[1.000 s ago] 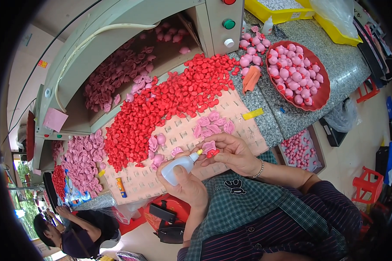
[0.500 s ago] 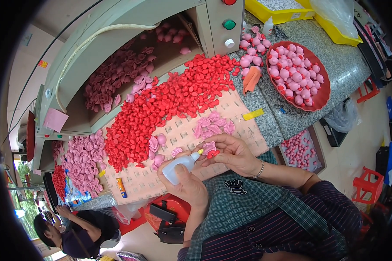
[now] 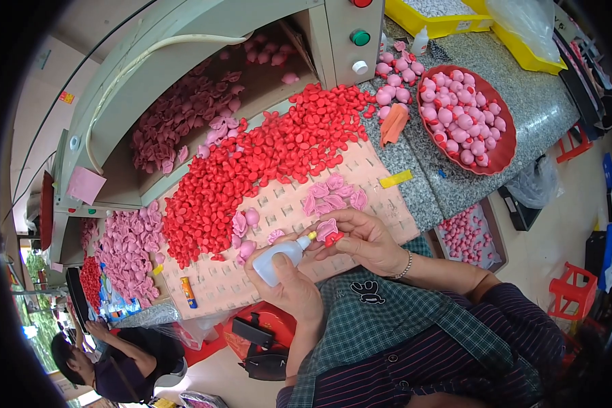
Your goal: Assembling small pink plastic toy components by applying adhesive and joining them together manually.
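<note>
Holding squeeze bottle (image 3: 270,269) near pink piece (image 3: 327,227): dispensing step, I judge.
My left hand's (image 3: 298,292) fingers wrap the bottle; my right hand's (image 3: 372,245) fingers pinch the piece and red part (image 3: 333,239), nozzle (image 3: 311,236) just beside them. Next calls for steady aim.

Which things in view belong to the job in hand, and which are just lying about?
In hand or apparently in use:
- white squeeze bottle, left hand
- pink piece with red part, right hand
- red heap

Probably lying about:
- orange cloth
- small orange-and-blue tube
- red stool
</note>
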`<action>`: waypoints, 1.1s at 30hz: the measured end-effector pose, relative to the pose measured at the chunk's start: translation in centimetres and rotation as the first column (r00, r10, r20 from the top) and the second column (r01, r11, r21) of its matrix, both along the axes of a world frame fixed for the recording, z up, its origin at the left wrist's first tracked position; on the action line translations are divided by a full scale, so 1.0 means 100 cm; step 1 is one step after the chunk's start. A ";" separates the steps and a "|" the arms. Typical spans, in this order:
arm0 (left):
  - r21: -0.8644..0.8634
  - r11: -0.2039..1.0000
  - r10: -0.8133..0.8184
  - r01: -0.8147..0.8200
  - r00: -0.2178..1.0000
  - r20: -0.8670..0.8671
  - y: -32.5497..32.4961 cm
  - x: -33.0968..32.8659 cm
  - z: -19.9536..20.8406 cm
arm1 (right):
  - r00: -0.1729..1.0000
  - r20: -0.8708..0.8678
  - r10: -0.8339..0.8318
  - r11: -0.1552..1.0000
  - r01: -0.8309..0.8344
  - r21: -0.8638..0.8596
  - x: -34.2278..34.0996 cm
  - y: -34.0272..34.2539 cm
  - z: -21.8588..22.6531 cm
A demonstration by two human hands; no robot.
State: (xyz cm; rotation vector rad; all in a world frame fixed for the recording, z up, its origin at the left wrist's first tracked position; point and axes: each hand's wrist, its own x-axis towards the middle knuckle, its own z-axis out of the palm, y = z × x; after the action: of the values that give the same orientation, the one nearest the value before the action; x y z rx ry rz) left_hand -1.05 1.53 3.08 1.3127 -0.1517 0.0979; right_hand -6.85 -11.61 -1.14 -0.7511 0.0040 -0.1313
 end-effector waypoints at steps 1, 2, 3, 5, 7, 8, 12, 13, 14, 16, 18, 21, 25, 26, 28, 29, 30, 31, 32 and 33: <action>-0.002 1.000 -0.006 0.006 1.000 -0.013 0.000 0.000 0.001 | 1.000 -0.011 -0.010 1.000 0.010 0.007 0.000 0.000 0.001; -0.003 1.000 -0.005 0.005 1.000 -0.014 0.000 0.000 0.002 | 1.000 -0.022 -0.020 1.000 0.021 0.015 0.000 0.001 0.001; 0.002 1.000 -0.009 0.009 1.000 -0.027 0.000 0.000 0.003 | 1.000 -0.023 -0.018 1.000 0.018 0.014 0.000 0.001 0.000; 0.006 1.000 -0.010 0.010 0.999 -0.040 -0.001 0.000 0.004 | 1.000 -0.007 -0.023 0.999 0.023 0.041 0.000 0.002 -0.003; 0.002 1.000 -0.023 0.023 0.999 -0.046 0.000 0.001 0.005 | 1.000 0.006 -0.008 0.999 0.008 0.039 0.000 0.002 -0.004; 0.002 1.000 -0.021 0.021 0.999 -0.047 0.000 0.001 0.004 | 1.000 0.020 0.004 0.999 -0.005 0.037 0.000 0.001 -0.005; 0.012 1.000 0.003 -0.002 0.998 -0.061 0.001 0.002 0.000 | 1.000 0.021 0.001 0.998 -0.003 0.063 -0.001 0.002 -0.008; 0.022 1.000 0.008 -0.007 0.998 -0.061 0.001 0.002 0.000 | 1.000 0.016 -0.001 0.998 0.000 0.065 -0.001 0.002 -0.007; 0.022 1.000 0.008 -0.007 0.998 -0.062 0.001 0.002 0.000 | 1.000 0.011 -0.003 0.998 0.003 0.066 -0.001 0.002 -0.007; 0.028 1.000 0.009 -0.007 0.997 -0.073 0.002 0.002 0.001 | 1.000 0.017 0.007 0.998 -0.008 0.063 0.000 0.001 -0.005; 0.023 1.000 0.008 -0.006 0.997 -0.077 0.003 0.003 0.000 | 1.000 0.022 0.015 0.998 -0.016 0.060 0.000 0.000 -0.006; 0.014 1.000 0.003 -0.002 0.997 -0.079 0.002 0.003 -0.002 | 0.999 0.032 0.002 0.997 -0.005 0.081 -0.001 0.000 -0.010; 0.057 0.998 0.004 -0.001 0.999 -0.050 0.005 0.004 -0.008 | 0.999 0.033 0.015 0.997 -0.017 0.069 0.000 -0.001 -0.006; 0.058 0.998 0.006 -0.003 0.999 -0.049 0.006 0.005 -0.008 | 1.000 0.025 0.018 0.998 -0.020 0.067 0.000 -0.001 -0.005; 0.050 0.999 0.007 -0.005 0.999 -0.049 0.005 0.005 -0.006 | 0.999 0.033 0.022 0.997 -0.025 0.076 0.000 -0.001 -0.008; 0.050 0.999 0.008 -0.005 0.999 -0.049 0.004 0.005 -0.005 | 0.999 0.041 0.026 0.996 -0.030 0.086 -0.001 -0.001 -0.009; 0.053 0.999 0.005 -0.002 0.998 -0.056 0.004 0.005 -0.003 | 0.999 0.041 0.028 0.996 -0.032 0.086 -0.001 -0.001 -0.009; 0.055 0.998 0.002 0.001 0.998 -0.063 0.004 0.005 -0.002 | 0.999 0.040 0.028 0.993 -0.032 0.115 -0.001 0.000 -0.008; 0.056 0.998 0.004 0.000 0.998 -0.062 0.005 0.005 -0.002 | 0.999 0.039 0.027 0.989 -0.033 0.143 -0.001 0.000 -0.008; 0.064 0.998 0.009 -0.005 0.999 -0.053 0.005 0.005 -0.003 | 0.999 0.040 0.029 0.989 -0.034 0.144 -0.001 0.000 -0.008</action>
State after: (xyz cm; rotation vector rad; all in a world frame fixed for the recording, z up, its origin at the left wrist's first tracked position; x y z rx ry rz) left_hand -0.55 2.06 2.76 1.3788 -0.1059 0.0644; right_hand -6.93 -11.60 -1.99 -0.6036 -0.0340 -0.1136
